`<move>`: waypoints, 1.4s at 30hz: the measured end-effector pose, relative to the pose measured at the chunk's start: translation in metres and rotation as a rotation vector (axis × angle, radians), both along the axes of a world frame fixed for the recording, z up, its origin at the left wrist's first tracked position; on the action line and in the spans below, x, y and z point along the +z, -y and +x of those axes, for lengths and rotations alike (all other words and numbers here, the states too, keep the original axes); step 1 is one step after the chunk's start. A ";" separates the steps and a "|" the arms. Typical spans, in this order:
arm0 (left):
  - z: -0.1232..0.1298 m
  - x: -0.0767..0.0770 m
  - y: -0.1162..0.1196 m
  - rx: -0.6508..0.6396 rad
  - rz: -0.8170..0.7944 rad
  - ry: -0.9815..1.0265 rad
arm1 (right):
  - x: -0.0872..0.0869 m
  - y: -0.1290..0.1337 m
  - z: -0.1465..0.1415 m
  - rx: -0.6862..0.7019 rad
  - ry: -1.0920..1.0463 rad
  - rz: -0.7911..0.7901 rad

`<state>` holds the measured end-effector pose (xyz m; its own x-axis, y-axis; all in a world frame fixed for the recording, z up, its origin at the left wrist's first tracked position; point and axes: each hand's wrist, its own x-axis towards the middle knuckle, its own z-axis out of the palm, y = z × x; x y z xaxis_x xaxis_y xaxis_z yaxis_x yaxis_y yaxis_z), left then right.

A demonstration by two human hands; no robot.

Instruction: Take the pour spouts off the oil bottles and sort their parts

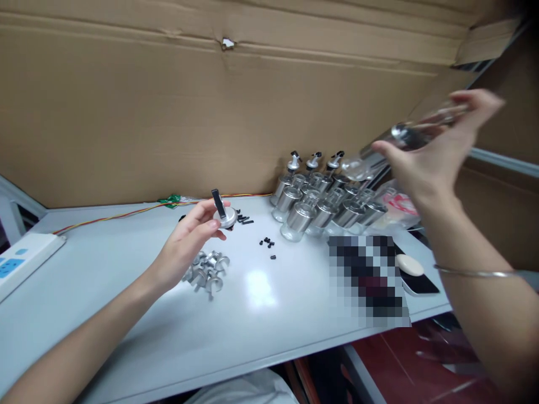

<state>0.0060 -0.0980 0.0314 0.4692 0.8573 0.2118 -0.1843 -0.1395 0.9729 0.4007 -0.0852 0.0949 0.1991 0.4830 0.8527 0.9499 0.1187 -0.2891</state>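
Observation:
Raised over the left part of the table, my left hand is closed on a silver pourer cap with a black piece standing up from it. My right hand is lifted at the right, its fingers wrapped around a glass oil bottle with a metal sleeve. The bottle is tilted and blurred by motion. Below it stand several glass bottles with metal sleeves, and three at the back carry pourers. Under my left hand lies a pile of silver pourer parts.
Small black plugs and thin black pieces lie mid-table. A phone with a pale oval object is at the right, beside a pixelated patch. A white power strip sits at the left; a cardboard wall closes the back.

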 end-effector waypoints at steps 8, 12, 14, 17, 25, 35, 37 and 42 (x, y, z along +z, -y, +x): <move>-0.004 0.008 0.003 0.002 -0.007 0.018 | -0.036 -0.058 0.014 -0.138 -0.125 -0.266; -0.006 0.014 0.006 0.020 -0.044 0.032 | -0.051 -0.065 0.015 -0.190 -0.132 -0.400; -0.006 0.016 0.007 0.026 -0.048 0.043 | -0.056 -0.068 0.015 -0.192 -0.125 -0.455; -0.006 0.017 0.007 0.025 -0.042 0.045 | -0.059 -0.074 0.018 -0.205 -0.098 -0.585; -0.007 0.008 0.000 0.008 -0.020 -0.001 | -0.057 -0.081 0.019 -0.237 -0.067 -0.951; -0.006 0.006 -0.005 0.026 -0.024 -0.017 | -0.036 -0.065 -0.006 -0.214 0.096 -0.838; -0.004 0.005 -0.007 0.019 -0.034 -0.033 | -0.031 -0.051 -0.026 -0.188 0.137 -0.676; 0.006 -0.010 -0.008 -0.034 -0.088 -0.132 | -0.035 -0.006 -0.109 0.219 -0.018 -0.237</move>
<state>0.0117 -0.0900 0.0211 0.5168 0.8531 0.0711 -0.0569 -0.0487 0.9972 0.2919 -0.0795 0.0597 0.0825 0.7004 0.7090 0.9038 0.2472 -0.3493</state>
